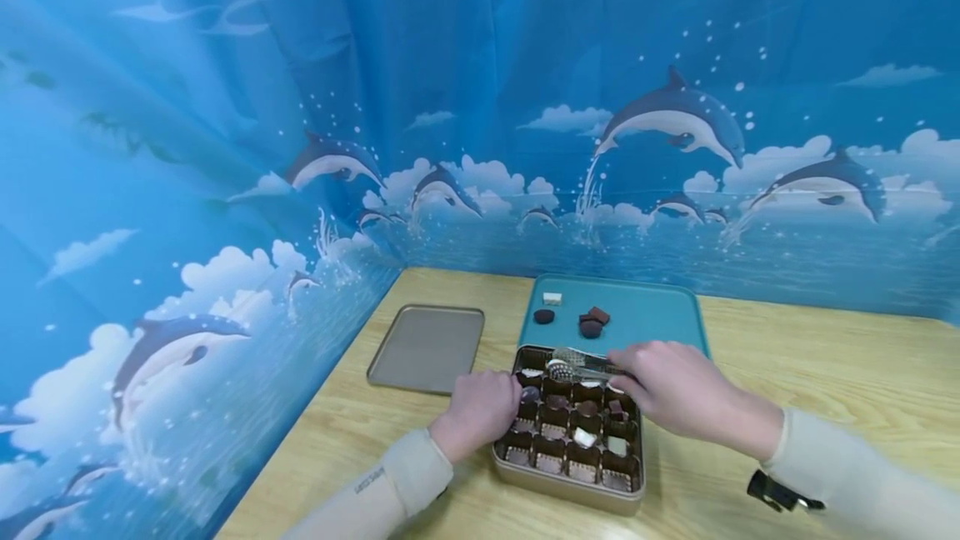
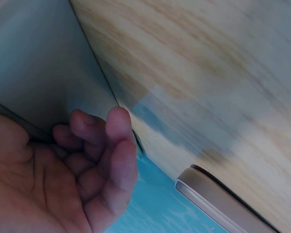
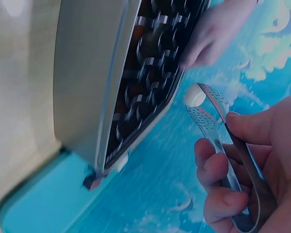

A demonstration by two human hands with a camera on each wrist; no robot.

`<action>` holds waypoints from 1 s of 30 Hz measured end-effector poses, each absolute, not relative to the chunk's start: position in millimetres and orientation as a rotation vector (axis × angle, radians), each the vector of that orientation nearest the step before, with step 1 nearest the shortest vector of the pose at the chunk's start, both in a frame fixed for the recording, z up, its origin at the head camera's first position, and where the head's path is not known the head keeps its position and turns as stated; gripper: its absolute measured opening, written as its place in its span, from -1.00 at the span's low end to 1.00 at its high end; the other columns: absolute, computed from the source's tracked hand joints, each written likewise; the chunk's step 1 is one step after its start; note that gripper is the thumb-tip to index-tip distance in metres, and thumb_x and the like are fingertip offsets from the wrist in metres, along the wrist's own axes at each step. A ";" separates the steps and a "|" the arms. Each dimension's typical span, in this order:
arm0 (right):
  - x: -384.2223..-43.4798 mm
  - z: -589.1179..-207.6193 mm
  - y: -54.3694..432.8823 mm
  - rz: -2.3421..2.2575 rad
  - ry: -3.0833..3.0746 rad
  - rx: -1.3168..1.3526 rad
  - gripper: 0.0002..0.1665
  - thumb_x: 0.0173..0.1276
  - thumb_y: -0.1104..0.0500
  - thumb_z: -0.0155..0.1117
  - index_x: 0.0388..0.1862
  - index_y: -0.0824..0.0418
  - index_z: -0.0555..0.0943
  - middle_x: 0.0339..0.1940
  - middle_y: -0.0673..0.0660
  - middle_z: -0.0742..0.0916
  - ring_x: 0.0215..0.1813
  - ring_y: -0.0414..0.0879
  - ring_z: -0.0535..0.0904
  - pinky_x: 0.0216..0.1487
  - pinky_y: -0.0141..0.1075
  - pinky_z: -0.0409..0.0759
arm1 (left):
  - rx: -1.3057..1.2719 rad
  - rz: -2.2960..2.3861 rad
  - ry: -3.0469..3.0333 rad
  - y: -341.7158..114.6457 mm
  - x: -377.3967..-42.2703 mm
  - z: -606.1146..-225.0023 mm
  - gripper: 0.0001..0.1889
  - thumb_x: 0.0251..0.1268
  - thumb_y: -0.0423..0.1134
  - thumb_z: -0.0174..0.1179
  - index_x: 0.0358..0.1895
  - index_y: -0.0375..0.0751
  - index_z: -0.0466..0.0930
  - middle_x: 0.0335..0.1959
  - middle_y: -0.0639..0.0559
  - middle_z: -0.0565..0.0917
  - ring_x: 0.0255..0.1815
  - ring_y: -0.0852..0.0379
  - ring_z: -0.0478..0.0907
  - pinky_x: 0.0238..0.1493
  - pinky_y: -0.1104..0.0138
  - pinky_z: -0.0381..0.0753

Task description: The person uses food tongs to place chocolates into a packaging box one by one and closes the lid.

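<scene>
A metal tin box (image 1: 567,497) holds a dark divided insert with brown and white chocolates in some compartments. My left hand (image 1: 483,407) grips its left rim; in the left wrist view the other fingers curl beside the outer wall (image 2: 43,53). My right hand (image 1: 671,382) comes in from the right and holds steel tongs (image 1: 588,367) over the box's back rows. Seen from the right wrist, the perforated tong ends (image 3: 203,119) pinch a round white chocolate (image 3: 194,95), which is raised above the compartments.
Behind the box lies a teal tray (image 1: 652,315) with a white piece (image 1: 552,298) and several dark chocolates (image 1: 591,328). A flat grey-brown lid (image 1: 427,348) rests on the wooden table (image 1: 825,373) to the left. A blue dolphin curtain (image 1: 465,107) closes the back and left sides.
</scene>
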State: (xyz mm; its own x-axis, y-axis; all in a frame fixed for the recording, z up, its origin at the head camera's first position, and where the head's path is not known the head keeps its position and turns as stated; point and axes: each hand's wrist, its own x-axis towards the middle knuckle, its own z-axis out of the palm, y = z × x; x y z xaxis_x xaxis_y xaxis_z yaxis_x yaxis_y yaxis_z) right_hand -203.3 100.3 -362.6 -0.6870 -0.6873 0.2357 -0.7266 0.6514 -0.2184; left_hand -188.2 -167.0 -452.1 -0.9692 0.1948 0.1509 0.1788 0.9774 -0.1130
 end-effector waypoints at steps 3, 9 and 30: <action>-191.2 -366.4 97.7 0.454 -2.729 1.221 -0.77 0.35 0.15 0.36 -0.05 0.19 0.70 -0.44 -0.09 0.73 -0.57 -0.43 0.38 -0.51 -0.44 0.46 | -0.275 0.144 -2.967 -167.4 -188.2 -451.6 -0.59 0.56 -0.06 -0.07 -0.46 -0.12 0.60 -0.59 -0.02 0.62 -0.56 0.00 0.63 -0.63 0.11 0.57; -178.5 -378.7 93.7 0.451 -2.720 1.295 -0.91 0.34 0.14 0.38 -0.20 0.08 0.68 -0.51 -0.21 0.63 -0.58 -0.44 0.34 -0.58 -0.45 0.39 | -0.273 0.130 -2.971 -167.5 -188.5 -450.9 -0.58 0.57 -0.06 -0.10 -0.47 -0.12 0.59 -0.60 -0.02 0.61 -0.57 0.02 0.61 -0.63 0.13 0.56; -211.7 -371.9 97.4 0.492 -2.769 1.133 -0.63 0.41 0.09 0.32 0.09 0.27 0.67 -0.44 -0.05 0.71 -0.64 -0.37 0.32 -0.57 -0.42 0.41 | -0.306 0.151 -2.957 -167.6 -190.5 -451.7 -0.61 0.54 -0.08 -0.05 -0.50 -0.10 0.57 -0.58 -0.03 0.64 -0.56 0.00 0.63 -0.63 0.11 0.57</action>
